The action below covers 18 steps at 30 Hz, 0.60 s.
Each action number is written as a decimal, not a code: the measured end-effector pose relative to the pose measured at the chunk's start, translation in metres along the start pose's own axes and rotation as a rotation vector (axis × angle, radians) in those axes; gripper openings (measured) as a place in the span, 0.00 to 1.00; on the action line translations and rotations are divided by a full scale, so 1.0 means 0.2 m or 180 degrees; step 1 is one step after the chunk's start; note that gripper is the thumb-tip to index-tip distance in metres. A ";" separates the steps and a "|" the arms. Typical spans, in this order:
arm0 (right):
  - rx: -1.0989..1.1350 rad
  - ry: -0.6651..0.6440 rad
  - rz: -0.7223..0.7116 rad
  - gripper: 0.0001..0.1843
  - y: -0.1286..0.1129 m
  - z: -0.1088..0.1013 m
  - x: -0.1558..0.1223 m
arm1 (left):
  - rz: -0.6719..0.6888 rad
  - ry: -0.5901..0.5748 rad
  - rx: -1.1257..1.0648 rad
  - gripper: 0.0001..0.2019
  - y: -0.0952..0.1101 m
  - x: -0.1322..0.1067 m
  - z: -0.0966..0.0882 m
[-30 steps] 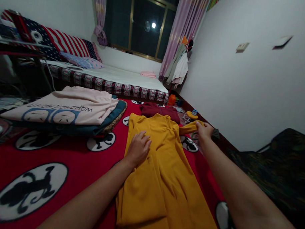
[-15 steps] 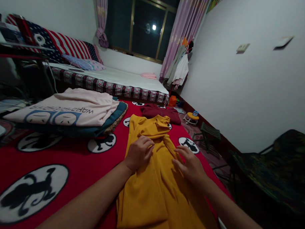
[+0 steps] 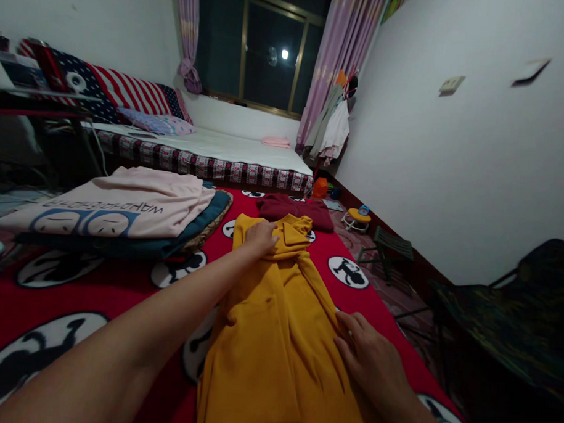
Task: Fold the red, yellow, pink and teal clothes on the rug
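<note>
A long mustard-yellow garment [image 3: 263,334] lies lengthwise in front of me, with a gathered band and a loose flap near its far end. My left hand [image 3: 261,237] rests on that far part, fingers bent lightly over the cloth beside the flap. At the garment's right edge, lower down, my right hand [image 3: 374,353] touches the fabric with its fingers stretched and the thumb apart. The near end of the garment runs out of view. Beneath it is a red blanket [image 3: 140,299] with white circles and black figures.
On the left sits a stack of folded clothes, a pink top [image 3: 162,192] uppermost. A folded maroon garment [image 3: 310,212] lies beyond the yellow one. To the right stand a small folding stool [image 3: 392,243] and a dark camouflage chair [image 3: 504,330]. A bed [image 3: 229,142] is under the window.
My left hand has moved forward to the far end of the yellow garment. My right hand has come back toward me and slightly right, along the garment's edge.
</note>
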State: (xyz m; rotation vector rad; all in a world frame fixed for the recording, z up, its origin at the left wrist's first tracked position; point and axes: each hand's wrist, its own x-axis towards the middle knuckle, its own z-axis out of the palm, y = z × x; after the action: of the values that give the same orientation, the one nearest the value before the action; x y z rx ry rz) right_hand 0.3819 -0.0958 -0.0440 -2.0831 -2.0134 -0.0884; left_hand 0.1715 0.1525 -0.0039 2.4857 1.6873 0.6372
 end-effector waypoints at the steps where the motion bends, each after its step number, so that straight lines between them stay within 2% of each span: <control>1: -0.0048 -0.0025 0.0013 0.19 0.00 0.00 0.00 | -0.0018 -0.0104 0.0043 0.18 0.01 0.04 0.01; 7: -0.0132 -0.0174 0.0076 0.16 0.01 -0.01 -0.04 | -0.0085 -0.0433 0.0169 0.14 0.02 0.13 0.06; 10: 0.0002 -0.0160 0.0094 0.16 0.02 -0.01 -0.07 | -0.0057 -0.0316 0.0115 0.12 0.02 0.14 0.00; 13: 0.0211 -0.0152 0.0158 0.17 0.04 0.00 -0.09 | -0.0025 -0.0033 -0.0004 0.12 0.01 0.16 -0.09; 15: 0.0340 -0.0209 0.0229 0.18 0.04 0.00 -0.09 | -0.0058 0.0229 -0.0498 0.12 -0.01 0.17 -0.15; 18: 0.0455 -0.0326 0.0336 0.20 0.03 -0.01 -0.10 | -0.0456 0.0568 -0.2135 0.11 -0.05 0.16 -0.25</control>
State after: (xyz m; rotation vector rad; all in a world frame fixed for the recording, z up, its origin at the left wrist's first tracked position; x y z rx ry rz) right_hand 0.3879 -0.1161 -0.0465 -2.1372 -1.8995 0.1789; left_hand 0.1547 0.1776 0.0478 1.8652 1.3686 1.1969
